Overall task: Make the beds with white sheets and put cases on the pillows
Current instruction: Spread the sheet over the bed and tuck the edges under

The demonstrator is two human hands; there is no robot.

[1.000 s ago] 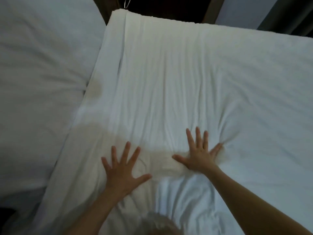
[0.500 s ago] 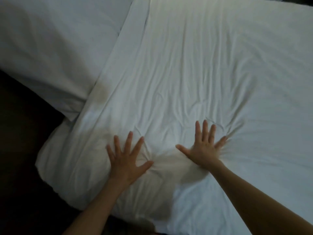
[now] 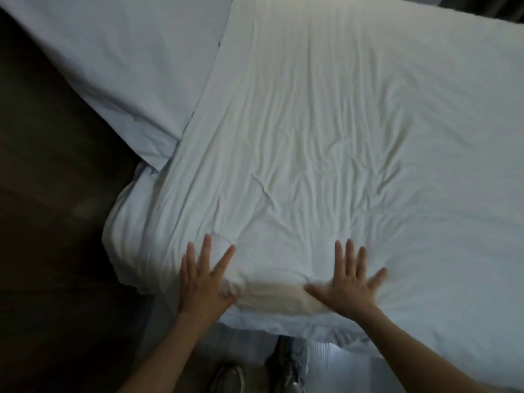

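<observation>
Head view. White sheet (image 3: 326, 123): lying creased over the bed. Left hand (image 3: 202, 282) and right hand (image 3: 348, 285): both pressing flat, fingers spread, at the sheet's near edge. Other white bedding (image 3: 127, 66): lying left of the sheet, its corner tucking under it.

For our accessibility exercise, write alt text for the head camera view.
The left hand and right hand press flat, fingers spread, on a wrinkled white sheet at the bed's near edge. More white bedding lies upper left.

Dim room on my feed, dark brown floor (image 3: 56, 222) filling the left side, I make out a dark strip (image 3: 496, 4) at top right, detail unclear.
</observation>
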